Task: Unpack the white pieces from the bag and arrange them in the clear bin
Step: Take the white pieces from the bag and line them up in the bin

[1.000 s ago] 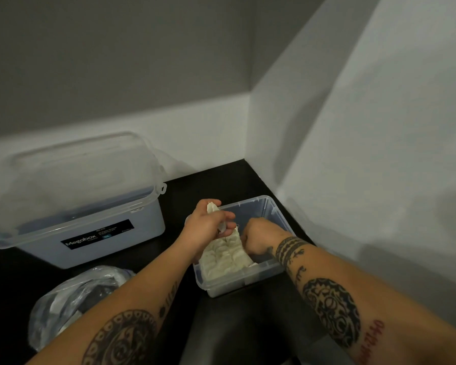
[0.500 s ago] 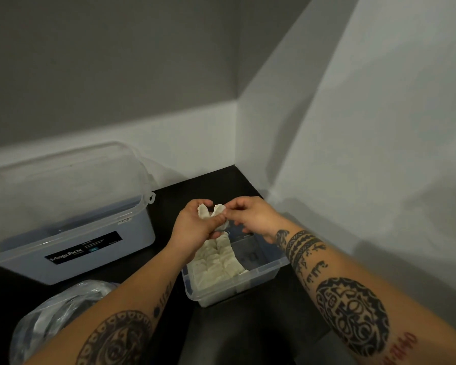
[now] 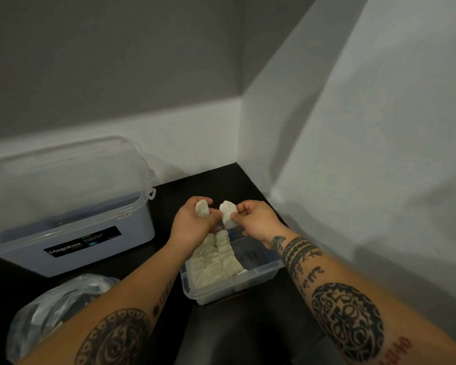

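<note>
While 1 white piece (image 3: pixel 202 208) is pinched by the left hand (image 3: pixel 192 223) and 1 more (image 3: pixel 227 210) by the right hand (image 3: pixel 258 219), rows in the clear bin (image 3: pixel 258 275) at the tabletop's right edge are partly hidden; the bag (image 3: pixel 55 309) is cut off.

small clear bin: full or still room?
Partly full. White pieces fill the left side of the small clear bin in rows; its right side shows bare floor. Each hand holds another piece above it.
</note>
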Motion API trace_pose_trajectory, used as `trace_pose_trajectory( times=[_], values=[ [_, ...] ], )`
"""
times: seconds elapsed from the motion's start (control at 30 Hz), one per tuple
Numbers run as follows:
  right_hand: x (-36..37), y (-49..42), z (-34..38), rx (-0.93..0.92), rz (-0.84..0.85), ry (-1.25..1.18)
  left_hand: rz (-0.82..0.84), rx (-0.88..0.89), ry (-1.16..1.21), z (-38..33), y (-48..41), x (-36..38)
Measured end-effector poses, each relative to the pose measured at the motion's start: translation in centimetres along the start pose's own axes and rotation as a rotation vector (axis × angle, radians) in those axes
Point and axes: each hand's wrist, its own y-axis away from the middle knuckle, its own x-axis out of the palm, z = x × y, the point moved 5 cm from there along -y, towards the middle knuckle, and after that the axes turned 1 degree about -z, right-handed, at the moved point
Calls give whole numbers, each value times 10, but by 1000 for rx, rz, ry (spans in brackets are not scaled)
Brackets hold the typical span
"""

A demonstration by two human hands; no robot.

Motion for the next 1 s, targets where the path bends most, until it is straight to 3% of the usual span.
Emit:
trace_pose_trajectory(
  times=[0.17, 0.27, 0.4, 0.67, 0.83, 1.0],
  values=[
    [15, -24, -39, 220, -59, 415, -74, -25, 114, 7, -1, -8],
    [27, -33, -47, 291, 1, 357, -63, -19, 146, 11, 0, -8],
    [37, -37, -52, 449, -70, 326, -59, -33, 166, 15, -2, -9],
    [42, -42, -62, 466, -160, 340, -51, -37, 194, 15, -2, -8],
    [42, -40, -59, 420, -40, 369, -52, -51, 185, 14, -3, -8],
    [34, -29, -42, 377, -47, 525, -46, -66, 304, 10, -2, -8]
  ],
)
